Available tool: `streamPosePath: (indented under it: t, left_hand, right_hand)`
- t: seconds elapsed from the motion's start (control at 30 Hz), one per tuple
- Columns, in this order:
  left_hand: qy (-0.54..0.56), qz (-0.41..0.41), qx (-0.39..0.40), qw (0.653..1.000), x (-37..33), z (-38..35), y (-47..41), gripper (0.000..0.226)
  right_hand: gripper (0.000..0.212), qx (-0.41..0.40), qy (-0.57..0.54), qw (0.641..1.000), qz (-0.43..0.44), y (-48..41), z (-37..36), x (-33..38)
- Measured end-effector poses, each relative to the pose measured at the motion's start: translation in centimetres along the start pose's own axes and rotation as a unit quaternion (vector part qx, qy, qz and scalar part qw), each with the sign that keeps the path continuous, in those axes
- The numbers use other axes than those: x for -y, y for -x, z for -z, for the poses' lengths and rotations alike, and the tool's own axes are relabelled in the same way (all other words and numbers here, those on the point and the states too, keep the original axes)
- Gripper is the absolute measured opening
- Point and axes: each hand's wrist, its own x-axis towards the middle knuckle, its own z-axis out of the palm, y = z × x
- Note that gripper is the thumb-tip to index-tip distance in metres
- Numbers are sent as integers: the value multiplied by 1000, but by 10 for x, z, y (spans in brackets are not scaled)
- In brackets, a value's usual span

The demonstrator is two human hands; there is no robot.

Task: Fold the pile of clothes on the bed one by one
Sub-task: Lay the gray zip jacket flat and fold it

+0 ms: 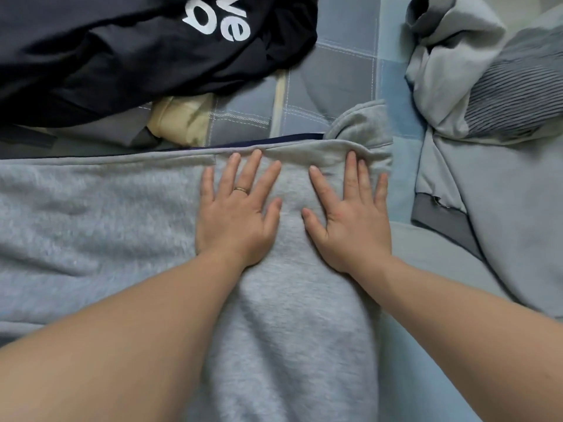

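A light grey fleece garment (pixel 100 220) lies spread across the bed in front of me, its far edge trimmed in dark navy. My left hand (pixel 239 208) lies flat on it with fingers spread, a ring on one finger. My right hand (pixel 350 214) presses flat beside it, fingertips near the garment's folded far right corner. Neither hand grips the cloth.
A black garment with white letters (pixel 137 47) is heaped at the far left over a cream piece (pixel 179 120). A pale grey-blue garment with dark cuffs (pixel 499 190) and a ribbed striped piece (pixel 518 89) lie at the right. Blue checked bedding (pixel 332 83) shows between them.
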Motion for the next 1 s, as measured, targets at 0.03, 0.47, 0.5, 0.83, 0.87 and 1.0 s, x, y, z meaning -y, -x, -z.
streamPosePath:
  t: [0.03, 0.47, 0.5, 0.83, 0.87, 1.0]
  left_hand:
    - [-1, -2, -7, 1000, 0, -2, -2, 61]
    - [-15, 5, -14, 1000, -5, -6, -15, 65]
    - [-12, 4, -15, 1000, -5, -5, -14, 65]
    - [112, -49, 76, 990, 4, 16, 41, 63]
    - [131, -52, 100, 985, 4, 19, 67, 63]
    - [146, -102, 154, 972, 8, 28, 183, 61]
  right_hand:
    - [70, 1, 4, 1000, 21, -7, 1, -8]
    - [77, 40, -80, 996, 12, -1, 59, -6]
    - [76, 58, -107, 992, 15, 25, 57, 6]
    - [70, 132, -94, 980, -113, 79, 11, 36]
    - [70, 157, -107, 974, -125, 82, 20, 37]
    - [69, 168, -154, 958, -173, 164, 36, 75]
